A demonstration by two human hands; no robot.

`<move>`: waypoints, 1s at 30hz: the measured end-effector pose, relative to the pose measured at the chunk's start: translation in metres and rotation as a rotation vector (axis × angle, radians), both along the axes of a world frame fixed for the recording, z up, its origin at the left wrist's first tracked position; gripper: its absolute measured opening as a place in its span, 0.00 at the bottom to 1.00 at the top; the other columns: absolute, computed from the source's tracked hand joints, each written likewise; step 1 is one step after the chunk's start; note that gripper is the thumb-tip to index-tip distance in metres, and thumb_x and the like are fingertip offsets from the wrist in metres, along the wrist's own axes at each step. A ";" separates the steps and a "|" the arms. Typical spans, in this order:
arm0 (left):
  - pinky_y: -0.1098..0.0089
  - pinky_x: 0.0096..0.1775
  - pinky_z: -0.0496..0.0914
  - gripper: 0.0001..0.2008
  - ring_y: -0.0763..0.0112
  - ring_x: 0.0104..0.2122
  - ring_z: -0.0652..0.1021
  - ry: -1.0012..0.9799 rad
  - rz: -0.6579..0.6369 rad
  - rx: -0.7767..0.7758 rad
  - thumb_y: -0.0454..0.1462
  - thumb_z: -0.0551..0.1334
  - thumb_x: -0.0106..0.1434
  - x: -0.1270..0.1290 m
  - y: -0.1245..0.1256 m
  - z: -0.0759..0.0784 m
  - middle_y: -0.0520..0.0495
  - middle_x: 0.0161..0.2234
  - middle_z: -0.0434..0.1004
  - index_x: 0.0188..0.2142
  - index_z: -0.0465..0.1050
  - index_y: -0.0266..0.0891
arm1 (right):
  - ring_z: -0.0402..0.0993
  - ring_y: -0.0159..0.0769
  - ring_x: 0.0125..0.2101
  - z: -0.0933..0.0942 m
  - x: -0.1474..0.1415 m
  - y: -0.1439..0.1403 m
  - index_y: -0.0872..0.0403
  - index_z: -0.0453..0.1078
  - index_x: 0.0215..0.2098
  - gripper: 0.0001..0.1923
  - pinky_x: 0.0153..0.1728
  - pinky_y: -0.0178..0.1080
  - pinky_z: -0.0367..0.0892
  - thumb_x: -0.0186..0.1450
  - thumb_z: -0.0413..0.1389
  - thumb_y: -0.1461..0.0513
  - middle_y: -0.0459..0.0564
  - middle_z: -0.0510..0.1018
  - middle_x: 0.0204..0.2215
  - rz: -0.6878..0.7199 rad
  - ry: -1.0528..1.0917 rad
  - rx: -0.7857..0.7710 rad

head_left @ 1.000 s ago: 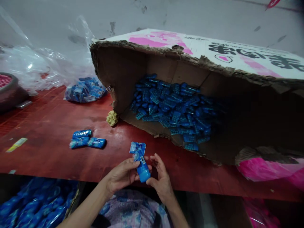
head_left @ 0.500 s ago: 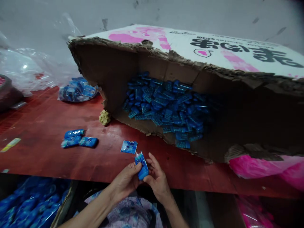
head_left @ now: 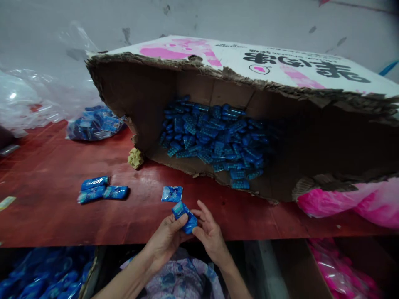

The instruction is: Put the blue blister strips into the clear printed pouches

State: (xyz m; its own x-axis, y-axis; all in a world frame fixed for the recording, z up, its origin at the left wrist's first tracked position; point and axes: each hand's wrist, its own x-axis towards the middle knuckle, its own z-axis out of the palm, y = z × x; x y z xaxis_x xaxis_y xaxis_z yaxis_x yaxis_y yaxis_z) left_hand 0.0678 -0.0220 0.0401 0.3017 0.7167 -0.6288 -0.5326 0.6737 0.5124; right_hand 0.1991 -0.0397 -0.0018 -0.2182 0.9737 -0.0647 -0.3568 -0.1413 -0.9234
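My left hand (head_left: 166,236) and my right hand (head_left: 209,232) meet at the near edge of the red table (head_left: 46,216), both gripping one small blue packet (head_left: 184,216) between the fingertips. A flat blue wrapper piece (head_left: 171,194) lies on the table just beyond the hands. Further left lie three filled blue packets (head_left: 101,189) in a small group. Behind, a torn cardboard box (head_left: 218,79) lies on its side, with a heap of blue pieces (head_left: 215,143) inside.
A clear bag of blue packets (head_left: 93,124) sits at the back left beside crumpled clear plastic (head_left: 28,99). A yellowish lump (head_left: 135,158) lies by the box corner. Pink plastic (head_left: 352,201) bulges at the right. Below the table edge, a bin of blue packets (head_left: 40,274).
A blue wrapper piece that was up at the hands now lies on the table. The hands still hold the small blue packet, turned a little. The view has shifted right.
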 end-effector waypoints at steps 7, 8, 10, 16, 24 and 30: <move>0.67 0.40 0.68 0.11 0.67 0.32 0.77 -0.184 -0.145 0.070 0.35 0.61 0.55 -0.033 0.006 -0.004 0.42 0.32 0.79 0.38 0.75 0.34 | 0.69 0.31 0.33 0.002 -0.022 0.004 0.43 0.55 0.56 0.38 0.33 0.35 0.67 0.50 0.63 0.54 0.47 0.68 0.45 -0.037 0.043 -0.038; 0.67 0.40 0.68 0.11 0.67 0.33 0.77 -0.200 -0.148 0.080 0.35 0.61 0.55 -0.037 0.006 -0.004 0.42 0.32 0.79 0.38 0.75 0.34 | 0.69 0.31 0.33 0.003 -0.024 0.004 0.42 0.55 0.56 0.39 0.34 0.35 0.67 0.49 0.64 0.54 0.47 0.68 0.44 -0.026 0.043 -0.040; 0.67 0.41 0.67 0.10 0.66 0.34 0.77 -0.225 -0.137 0.098 0.35 0.63 0.53 -0.042 0.005 -0.004 0.43 0.31 0.80 0.36 0.76 0.34 | 0.69 0.33 0.37 0.007 -0.028 0.004 0.41 0.55 0.56 0.40 0.37 0.36 0.67 0.48 0.64 0.53 0.46 0.68 0.45 0.015 0.026 -0.029; 0.68 0.41 0.67 0.15 0.66 0.33 0.77 -0.212 -0.056 0.055 0.37 0.68 0.47 -0.045 -0.007 -0.007 0.45 0.30 0.80 0.36 0.76 0.36 | 0.68 0.39 0.43 0.012 -0.036 0.000 0.42 0.55 0.57 0.42 0.40 0.38 0.66 0.47 0.63 0.49 0.48 0.68 0.48 0.094 -0.112 -0.010; 0.66 0.38 0.70 0.10 0.66 0.31 0.78 -0.120 0.054 0.022 0.39 0.62 0.54 -0.049 -0.005 -0.003 0.44 0.29 0.80 0.33 0.75 0.35 | 0.70 0.36 0.40 -0.004 -0.044 0.003 0.43 0.54 0.57 0.33 0.39 0.39 0.67 0.55 0.59 0.52 0.49 0.68 0.47 0.050 -0.166 0.064; 0.60 0.38 0.72 0.15 0.61 0.36 0.78 0.070 0.641 0.029 0.43 0.50 0.62 -0.124 0.020 -0.004 0.44 0.31 0.79 0.32 0.72 0.38 | 0.66 0.38 0.42 0.000 -0.047 0.038 0.46 0.61 0.53 0.20 0.44 0.41 0.62 0.61 0.53 0.62 0.50 0.69 0.45 -0.073 -0.981 0.405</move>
